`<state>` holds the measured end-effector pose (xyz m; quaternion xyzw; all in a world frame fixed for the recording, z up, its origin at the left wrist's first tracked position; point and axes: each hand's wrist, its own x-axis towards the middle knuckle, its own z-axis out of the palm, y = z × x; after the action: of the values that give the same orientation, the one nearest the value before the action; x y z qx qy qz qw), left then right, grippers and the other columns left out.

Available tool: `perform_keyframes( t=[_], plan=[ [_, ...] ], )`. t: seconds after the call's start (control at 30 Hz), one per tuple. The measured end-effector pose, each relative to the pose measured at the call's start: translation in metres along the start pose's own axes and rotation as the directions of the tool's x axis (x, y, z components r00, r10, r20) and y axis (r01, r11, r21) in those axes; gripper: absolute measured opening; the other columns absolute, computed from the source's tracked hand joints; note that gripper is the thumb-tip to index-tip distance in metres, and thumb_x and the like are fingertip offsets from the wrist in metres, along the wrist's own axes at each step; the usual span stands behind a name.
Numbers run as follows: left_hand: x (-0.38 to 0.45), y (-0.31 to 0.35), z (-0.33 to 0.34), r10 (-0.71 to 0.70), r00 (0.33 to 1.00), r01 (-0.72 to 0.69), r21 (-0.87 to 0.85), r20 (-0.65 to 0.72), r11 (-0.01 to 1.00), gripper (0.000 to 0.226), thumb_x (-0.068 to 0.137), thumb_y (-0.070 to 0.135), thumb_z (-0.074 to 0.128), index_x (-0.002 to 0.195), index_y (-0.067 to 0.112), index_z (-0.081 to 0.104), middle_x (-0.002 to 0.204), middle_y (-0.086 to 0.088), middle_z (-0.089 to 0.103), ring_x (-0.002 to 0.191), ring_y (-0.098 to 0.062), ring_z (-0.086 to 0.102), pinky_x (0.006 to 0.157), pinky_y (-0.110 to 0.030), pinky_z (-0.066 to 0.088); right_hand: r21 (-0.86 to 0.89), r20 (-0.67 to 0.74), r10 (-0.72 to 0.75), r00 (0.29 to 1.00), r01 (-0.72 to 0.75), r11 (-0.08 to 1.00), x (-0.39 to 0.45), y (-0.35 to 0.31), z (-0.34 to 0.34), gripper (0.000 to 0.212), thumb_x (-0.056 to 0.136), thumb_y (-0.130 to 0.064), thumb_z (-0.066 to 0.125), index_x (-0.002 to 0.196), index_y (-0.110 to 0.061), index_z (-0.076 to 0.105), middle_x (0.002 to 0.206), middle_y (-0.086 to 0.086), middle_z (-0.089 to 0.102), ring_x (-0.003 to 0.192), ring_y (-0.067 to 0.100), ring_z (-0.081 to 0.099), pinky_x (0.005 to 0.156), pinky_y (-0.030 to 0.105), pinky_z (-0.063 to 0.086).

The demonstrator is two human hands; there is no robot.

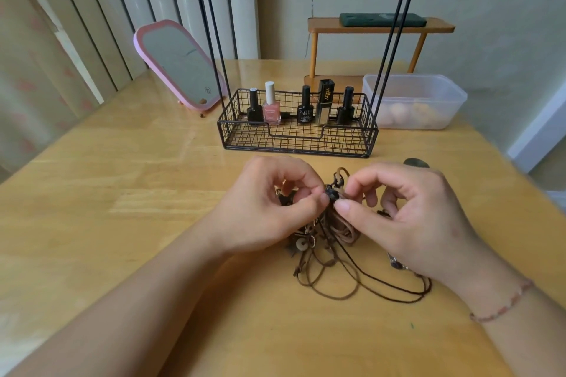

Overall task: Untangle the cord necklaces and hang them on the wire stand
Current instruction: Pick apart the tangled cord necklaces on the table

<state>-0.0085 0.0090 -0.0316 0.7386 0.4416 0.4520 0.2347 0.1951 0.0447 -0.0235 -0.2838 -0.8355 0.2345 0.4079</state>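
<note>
Brown and black cord necklaces (329, 242) are sitting in one messy clump on the wooden bench (122, 193), right in front of the wire stand (297, 131) and not touching it. Both hands are on the knot at the top of the clump: the left hand (269, 208) has its thumb and first finger pinched on a dark bead or knot, other fingers curled in loosely, and the right hand (407, 214) is pinching the cords just beside that same spot from the other side, with its other fingers curled too. Long loops of cord trail out toward the near edge of the bench, and a couple of small pendants and a pale ring-shaped bead poke out under the left hand. The right wrist has a thin reddish bracelet (502, 303) on it. The stand's basket tray holds a row of little bottles (306, 105), mostly black ones plus a pink one with a white cap, and its tall black rods go up out of the shot. Off to the left there's a pink-framed mirror (179, 66) leaning back, to the right a clear plastic tub (413, 101) with some roundish pale things inside, and behind that a small orange shelf (379, 29) with a dark flat thing on top.
</note>
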Motion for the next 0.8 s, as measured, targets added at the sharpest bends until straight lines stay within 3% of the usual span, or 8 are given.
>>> perform_keyframes(
  t=[0.23, 0.33, 0.4, 0.47, 0.6, 0.73, 0.8],
  plan=[
    [0.0000, -0.0002, -0.0037, 0.164, 0.985, -0.166, -0.042, -0.045, 0.985, 0.017, 0.083, 0.019, 0.075, 0.098, 0.018, 0.066, 0.087, 0.000, 0.062, 0.078, -0.024, 0.054, 0.069, -0.039, 0.045, 0.034, 0.007, 0.021, 1.000, -0.021, 0.999, -0.0016, -0.0017, 0.0005, 0.010, 0.077, -0.039, 0.065, 0.077, -0.029, 0.066, 0.078, -0.013, 0.064, 0.062, 0.002, 0.053, 0.053, 0.007, 0.035],
    [0.0009, -0.0029, -0.0013, 0.154, 0.988, -0.155, -0.018, -0.011, 0.988, 0.008, 0.084, 0.014, 0.077, 0.089, 0.014, 0.070, 0.084, 0.004, 0.065, 0.077, -0.022, 0.057, 0.069, -0.040, 0.046, 0.091, 0.003, 0.063, 0.998, -0.063, 0.994, -0.0018, -0.0014, 0.0002, 0.011, 0.078, -0.044, 0.063, 0.075, -0.033, 0.066, 0.077, -0.008, 0.065, 0.056, 0.012, 0.054, 0.047, 0.027, 0.045],
    [0.0011, -0.0049, -0.0014, 0.135, 0.991, -0.135, -0.022, -0.011, 0.991, 0.008, 0.084, 0.011, 0.078, 0.086, 0.014, 0.070, 0.083, 0.006, 0.066, 0.076, -0.021, 0.058, 0.069, -0.037, 0.046, 0.136, 0.004, 0.103, 0.995, -0.102, 0.985, -0.0012, 0.0002, 0.0005, 0.013, 0.078, -0.047, 0.062, 0.080, -0.035, 0.067, 0.076, -0.007, 0.065, 0.057, 0.031, 0.055, 0.047, 0.042, 0.047],
    [0.0016, -0.0054, -0.0017, 0.136, 0.991, -0.136, -0.022, -0.016, 0.990, 0.008, 0.084, 0.012, 0.078, 0.084, 0.013, 0.070, 0.082, 0.006, 0.065, 0.075, -0.021, 0.058, 0.069, -0.034, 0.046, 0.192, 0.012, 0.133, 0.991, -0.133, 0.972, -0.0001, 0.0005, 0.0013, 0.014, 0.078, -0.046, 0.063, 0.081, -0.033, 0.067, 0.075, -0.005, 0.065, 0.059, 0.035, 0.054, 0.050, 0.046, 0.047],
    [0.0027, -0.0034, -0.0032, 0.158, 0.987, -0.157, 0.014, -0.038, 0.987, 0.007, 0.084, 0.013, 0.078, 0.082, 0.013, 0.072, 0.078, 0.006, 0.066, 0.073, -0.017, 0.059, 0.069, -0.032, 0.047, 0.374, 0.065, 0.194, 0.979, -0.204, 0.904, 0.0006, 0.0007, 0.0018, 0.015, 0.078, -0.035, 0.063, 0.076, -0.021, 0.066, 0.062, -0.008, 0.059, 0.053, 0.004, 0.049, 0.049, 0.017, 0.040],
    [0.0030, -0.0022, -0.0050, 0.161, 0.986, -0.159, 0.033, -0.046, 0.987, 0.003, 0.085, 0.013, 0.075, 0.084, 0.014, 0.073, 0.079, 0.008, 0.067, 0.074, -0.011, 0.060, 0.071, -0.022, 0.047, 0.399, 0.076, 0.278, 0.958, -0.285, 0.872, 0.0020, 0.0036, 0.0004, 0.020, 0.077, -0.034, 0.059, 0.067, -0.018, 0.062, 0.060, 0.003, 0.054, 0.054, 0.002, 0.045, 0.050, 0.013, 0.036],
    [0.0030, -0.0023, -0.0049, 0.168, 0.984, -0.165, 0.057, -0.058, 0.985, 0.002, 0.085, 0.014, 0.075, 0.085, 0.013, 0.073, 0.080, 0.006, 0.068, 0.075, -0.012, 0.061, 0.072, -0.021, 0.047, 0.262, 0.013, 0.246, 0.969, -0.241, 0.935, 0.0007, 0.0054, -0.0005, 0.018, 0.079, -0.035, 0.060, 0.070, -0.019, 0.064, 0.064, -0.002, 0.058, 0.054, 0.004, 0.049, 0.051, 0.011, 0.034]
  ],
)
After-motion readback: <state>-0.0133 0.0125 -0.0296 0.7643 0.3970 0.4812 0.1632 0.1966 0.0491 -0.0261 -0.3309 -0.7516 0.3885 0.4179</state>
